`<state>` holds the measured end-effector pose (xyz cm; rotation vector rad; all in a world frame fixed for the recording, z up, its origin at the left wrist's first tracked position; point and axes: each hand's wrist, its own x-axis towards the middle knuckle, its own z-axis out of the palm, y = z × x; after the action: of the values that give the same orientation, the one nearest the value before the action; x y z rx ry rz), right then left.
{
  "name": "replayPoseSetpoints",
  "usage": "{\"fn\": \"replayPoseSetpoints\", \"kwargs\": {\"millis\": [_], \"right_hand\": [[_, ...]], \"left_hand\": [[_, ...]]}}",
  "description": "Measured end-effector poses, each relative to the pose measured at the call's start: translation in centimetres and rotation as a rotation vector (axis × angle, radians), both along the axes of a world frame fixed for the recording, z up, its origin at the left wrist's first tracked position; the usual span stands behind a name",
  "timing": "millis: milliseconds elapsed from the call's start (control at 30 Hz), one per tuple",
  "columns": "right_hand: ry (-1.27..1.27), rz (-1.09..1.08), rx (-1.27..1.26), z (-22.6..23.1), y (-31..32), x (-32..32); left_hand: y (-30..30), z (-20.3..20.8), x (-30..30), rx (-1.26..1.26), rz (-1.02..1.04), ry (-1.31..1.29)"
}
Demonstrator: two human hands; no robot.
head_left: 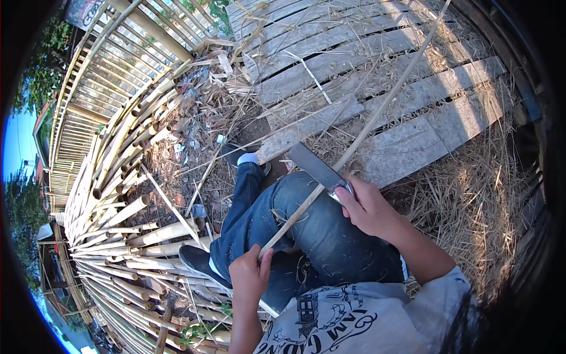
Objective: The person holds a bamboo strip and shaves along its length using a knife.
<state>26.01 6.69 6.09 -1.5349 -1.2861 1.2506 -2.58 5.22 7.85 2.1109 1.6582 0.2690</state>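
Note:
A long bamboo strip (377,115) runs slantwise from my lap across my thigh and out over the wooden planks. Its near end is in the grip of my left hand (250,272), fingers closed round it. My right hand (364,206) is wrapped round the handle of a cleaver (316,166) with a broad, dark rectangular blade. The blade lies against or just over the strip beside my knee; I cannot tell whether it cuts in. Thin shavings cling to my jeans (337,236).
A low platform of grey planks (407,144) stands ahead, littered with straw-like shavings. On the left lies a big pile of bamboo poles (127,212), with a bamboo fence (112,65) behind. Shavings (471,218) heap at the right. A thin white strip (309,76) rests on the planks.

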Motion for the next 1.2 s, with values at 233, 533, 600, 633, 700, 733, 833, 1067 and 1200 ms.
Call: {"fn": "replayPoseSetpoints", "kwargs": {"millis": [233,533,600,633,700,733,833,1067,1200], "right_hand": [[0.180,-0.456,-0.065,0.4,1.8,2.7],[0.175,-0.335,-0.124,1.1,1.2,2.5],[0.007,-0.246,0.014,-1.1,0.6,1.7],[-0.159,-0.150,0.151,-1.8,0.2,1.3],[-0.100,-0.116,0.057,-0.5,0.2,1.4],[-0.025,-0.095,-0.061,1.2,1.1,2.4],[0.131,-0.218,-0.059,0.7,1.4,2.9],[0.147,-0.168,-0.101,0.6,1.3,3.7],[0.054,-0.009,-0.215,1.1,0.5,3.0]], "left_hand": [[-0.7,-1.2,0.5,-0.191,0.057,-0.181],[-0.8,-1.3,1.2,-0.235,0.079,-0.203],[-0.8,-1.2,1.6,-0.238,0.082,-0.214],[-0.8,-1.2,1.8,-0.240,0.090,-0.224],[-0.9,-1.2,1.5,-0.218,0.090,-0.227],[-1.2,-1.2,1.3,-0.200,0.089,-0.235],[-0.8,-1.5,1.9,-0.239,0.079,-0.242],[-1.0,-0.9,2.2,-0.278,0.096,-0.249],[-0.9,-0.9,2.2,-0.241,0.081,-0.215]]}}
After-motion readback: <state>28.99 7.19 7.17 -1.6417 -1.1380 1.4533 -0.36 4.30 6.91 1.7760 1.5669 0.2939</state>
